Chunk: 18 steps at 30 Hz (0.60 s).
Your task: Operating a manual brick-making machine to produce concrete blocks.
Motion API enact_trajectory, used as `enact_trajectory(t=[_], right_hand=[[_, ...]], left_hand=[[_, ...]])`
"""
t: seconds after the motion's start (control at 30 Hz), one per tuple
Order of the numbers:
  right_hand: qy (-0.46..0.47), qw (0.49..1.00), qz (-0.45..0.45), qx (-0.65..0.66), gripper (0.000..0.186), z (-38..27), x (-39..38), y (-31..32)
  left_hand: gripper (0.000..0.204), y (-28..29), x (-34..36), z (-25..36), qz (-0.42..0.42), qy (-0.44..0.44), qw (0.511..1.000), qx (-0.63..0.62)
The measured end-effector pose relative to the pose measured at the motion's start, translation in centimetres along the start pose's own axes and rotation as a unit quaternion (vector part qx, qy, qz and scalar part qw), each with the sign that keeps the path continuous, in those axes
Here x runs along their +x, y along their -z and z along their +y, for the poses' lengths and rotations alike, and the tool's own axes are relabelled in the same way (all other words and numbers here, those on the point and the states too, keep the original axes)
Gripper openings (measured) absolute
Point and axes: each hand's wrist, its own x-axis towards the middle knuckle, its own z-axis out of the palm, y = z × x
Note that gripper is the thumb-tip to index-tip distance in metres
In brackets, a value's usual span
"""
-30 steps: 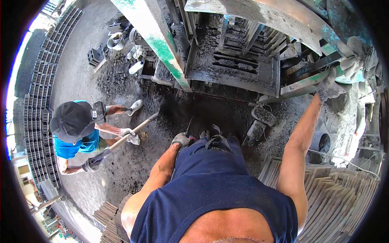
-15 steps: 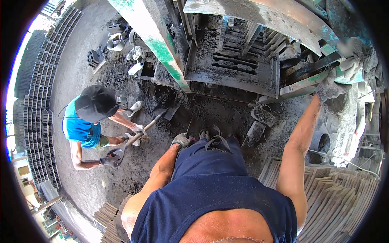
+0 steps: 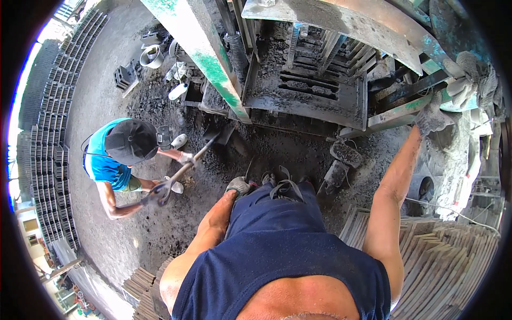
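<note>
My left hand (image 3: 238, 185), in a grey and reddish work glove, is closed beside my left thigh. A thin dark strip (image 3: 249, 167) rises from beside it; whether the hand holds this is unclear. Stretched out to the right, my right hand (image 3: 434, 117) wears a dusty grey glove and rests at the green-and-white frame bar (image 3: 399, 113) of a machine. Its fingers blend into the dusty parts, so their grip is hidden. In front of me, the machine's slotted mould (image 3: 309, 85) is strewn with dark grit. More grey gloves (image 3: 465, 77) lie just beyond my right hand.
A co-worker (image 3: 109, 154) at left holds a shovel (image 3: 186, 166), its blade on dark grit near the machine. Stacked boards (image 3: 426, 256) stand at my right and lower left. Rows of blocks (image 3: 50, 133) line the far left. A bucket (image 3: 152, 56) stands beyond the co-worker.
The co-worker has leaned right, toward the machine, and the shovel has shifted slightly up and right. My hands have stayed in place.
</note>
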Motion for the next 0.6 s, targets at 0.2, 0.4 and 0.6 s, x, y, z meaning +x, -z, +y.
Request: enact_trajectory(t=[0.2,0.4,0.6], right_hand=[[-0.009,1.0,-0.004,-0.017,0.121,0.4,0.1,-0.1],[-0.033,0.997,-0.005,-0.07,0.121,-0.3,-0.1,0.1],[-0.019,1.0,-0.002,-0.022,0.121,-0.4,-0.2,0.2]], left_hand=[[0.05,0.6,-0.9,0.6,-0.001,-0.003,1.0,-0.01],[0.047,0.8,-1.0,0.7,-0.013,-0.006,1.0,-0.018],[0.048,0.9,-1.2,1.2,-0.015,-0.006,1.0,-0.02]])
